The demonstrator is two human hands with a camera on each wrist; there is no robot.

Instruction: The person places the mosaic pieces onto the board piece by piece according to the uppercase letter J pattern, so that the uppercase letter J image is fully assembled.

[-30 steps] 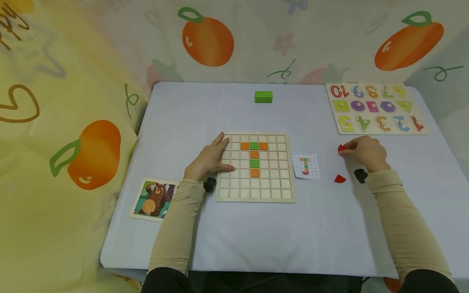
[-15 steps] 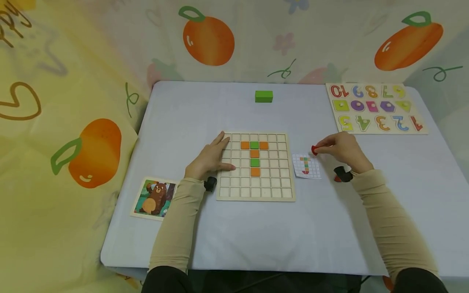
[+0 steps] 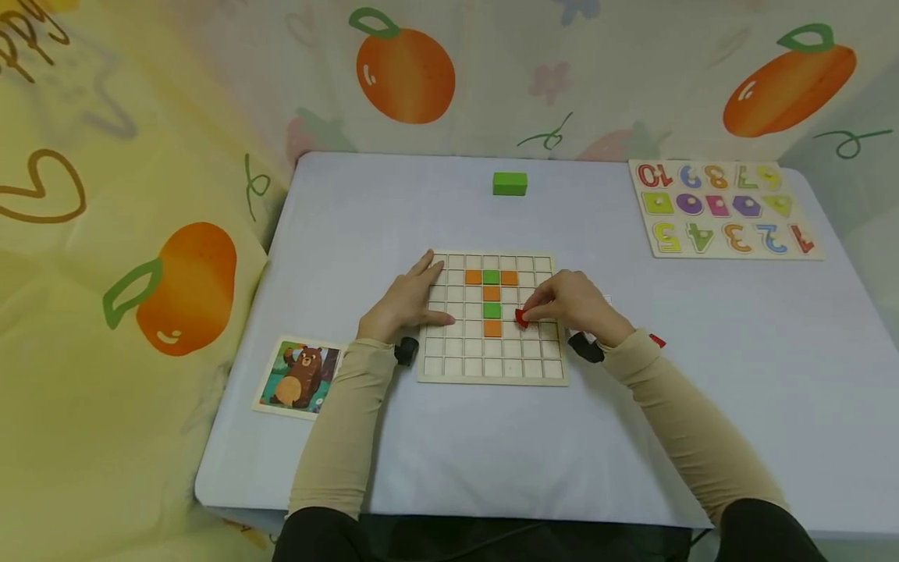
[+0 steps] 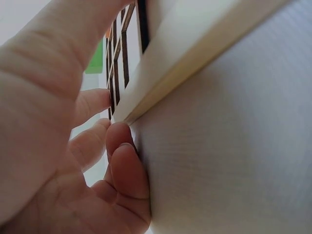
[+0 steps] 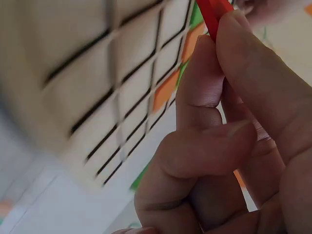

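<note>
A wooden grid board (image 3: 460,367) lies flat mid-table, with several orange tiles (image 3: 492,329) and green tiles (image 3: 492,311) forming a T in its cells. My left hand (image 3: 403,304) rests along the board's left edge. Its thumb lies over the cells, and in the left wrist view other fingertips (image 4: 127,165) touch the side of the frame. Between thumb and fingertips, my right hand (image 3: 579,304) pinches a red tile (image 3: 521,318) above the board, right of the lowest orange tile. The right wrist view shows only part of that red tile (image 5: 210,17).
Another red tile (image 3: 657,340) is partly covered by the right sleeve. The pattern card, right of the board, is almost wholly hidden by the right hand. A green block (image 3: 509,184) stands at the back, a number puzzle (image 3: 726,207) back right, a bear picture (image 3: 298,378) at left.
My right hand has carried the red tile leftward from the table's right side, past the pattern card, to over the board. My left hand has stayed at the board's edge.
</note>
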